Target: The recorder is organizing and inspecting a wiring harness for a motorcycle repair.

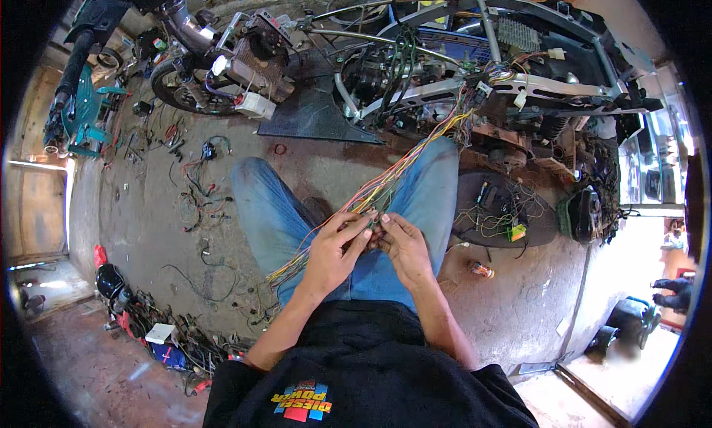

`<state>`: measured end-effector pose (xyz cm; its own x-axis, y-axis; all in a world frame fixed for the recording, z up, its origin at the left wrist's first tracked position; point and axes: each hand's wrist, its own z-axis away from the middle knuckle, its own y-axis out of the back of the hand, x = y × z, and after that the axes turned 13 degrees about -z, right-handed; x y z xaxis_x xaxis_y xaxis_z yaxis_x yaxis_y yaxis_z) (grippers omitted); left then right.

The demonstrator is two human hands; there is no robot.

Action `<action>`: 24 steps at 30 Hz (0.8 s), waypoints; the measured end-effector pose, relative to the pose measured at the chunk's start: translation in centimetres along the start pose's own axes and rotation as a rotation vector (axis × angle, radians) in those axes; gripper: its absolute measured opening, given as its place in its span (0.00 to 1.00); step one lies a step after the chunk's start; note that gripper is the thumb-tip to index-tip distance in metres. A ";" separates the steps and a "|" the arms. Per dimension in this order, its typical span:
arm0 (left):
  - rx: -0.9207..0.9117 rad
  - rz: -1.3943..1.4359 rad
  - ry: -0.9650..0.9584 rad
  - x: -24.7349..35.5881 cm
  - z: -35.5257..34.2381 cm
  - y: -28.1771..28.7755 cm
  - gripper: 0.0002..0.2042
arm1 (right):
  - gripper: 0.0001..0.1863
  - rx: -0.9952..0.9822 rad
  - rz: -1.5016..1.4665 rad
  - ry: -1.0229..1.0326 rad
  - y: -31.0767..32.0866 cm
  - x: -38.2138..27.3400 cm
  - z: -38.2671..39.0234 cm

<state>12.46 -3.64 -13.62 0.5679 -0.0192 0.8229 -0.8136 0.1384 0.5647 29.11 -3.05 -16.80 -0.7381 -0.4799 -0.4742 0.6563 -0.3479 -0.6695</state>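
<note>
Across my lap runs a bundle of long thin wires (393, 177), red, yellow, pink and green. Its upper end reaches the wiring on a stripped motorcycle frame (437, 93) in front of me, and its loose ends hang over my left thigh. My left hand (335, 251) is closed, thumb and fingers pinching at the wires. Close beside it, my right hand (405, 250) pinches at the same spot, fingertips nearly touching the left ones. Dark green strands show between the fingers; their exact ends are hidden.
On the right, a dark oval mat (541, 214) carries tangled wires, with a small orange-and-white container (482, 269) nearby. Loose wire pieces (196, 198) are scattered on the floor to the left. A black mat (315, 116) lies under the motorcycle. Cables and parts (185, 339) pile up lower left.
</note>
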 end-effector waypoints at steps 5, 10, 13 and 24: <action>0.115 -0.503 -0.301 -0.6 -0.6 0.9 0.12 | 0.10 -0.036 0.345 0.135 0.6 -0.1 -0.1; 0.016 -0.255 -0.075 -0.3 -0.4 -0.1 0.12 | 0.09 0.103 0.674 0.408 -0.9 0.0 0.8; 0.018 -0.089 0.076 0.1 0.1 -0.4 0.11 | 0.11 -0.070 0.839 0.710 -2.0 -0.3 1.2; 0.336 -0.068 0.006 -0.9 0.6 2.4 0.08 | 0.07 -0.108 0.942 0.801 0.0 0.9 0.6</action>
<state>9.91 -3.85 -12.95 0.6220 -0.0108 0.7830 -0.7690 -0.1966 0.6082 28.49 -3.97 -16.90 0.1013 0.1328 -0.9860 0.9942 -0.0483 0.0956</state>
